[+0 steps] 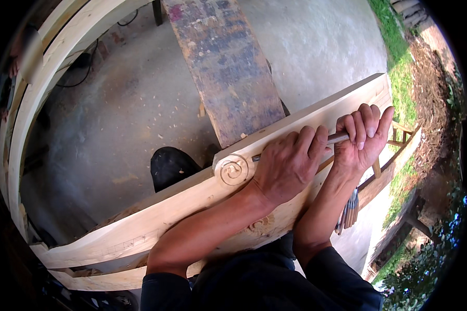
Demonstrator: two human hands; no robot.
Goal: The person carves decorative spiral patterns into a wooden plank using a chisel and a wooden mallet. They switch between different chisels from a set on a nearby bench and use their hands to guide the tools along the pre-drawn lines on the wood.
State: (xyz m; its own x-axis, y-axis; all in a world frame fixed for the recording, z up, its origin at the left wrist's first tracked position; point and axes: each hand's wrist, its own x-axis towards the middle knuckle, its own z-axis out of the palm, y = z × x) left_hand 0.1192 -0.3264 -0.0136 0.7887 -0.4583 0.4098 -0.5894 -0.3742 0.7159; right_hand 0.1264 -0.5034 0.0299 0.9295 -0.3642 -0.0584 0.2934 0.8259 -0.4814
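Note:
A long pale wooden beam (155,220) lies across in front of me, with a spiral (234,169) carved into its stepped face. My left hand (290,166) is wrapped round the lower part of a carving chisel (338,138) and rests against the wood. The chisel's metal tip sticks out to the left of that hand, just right of the spiral, touching or very near the surface. Farther up to the right, my right hand (366,132) closes on the handle, its palm at the handle's end. Below my left forearm, a second carved patch (260,225) partly shows.
A paint-stained plank (223,67) runs away from the beam. Curved timbers (28,98) rise at the left, with part of another person beyond. Several slim tools (349,212) lie bundled beside my right forearm. A dark shoe (174,168) and wood chips are on the concrete floor (119,119).

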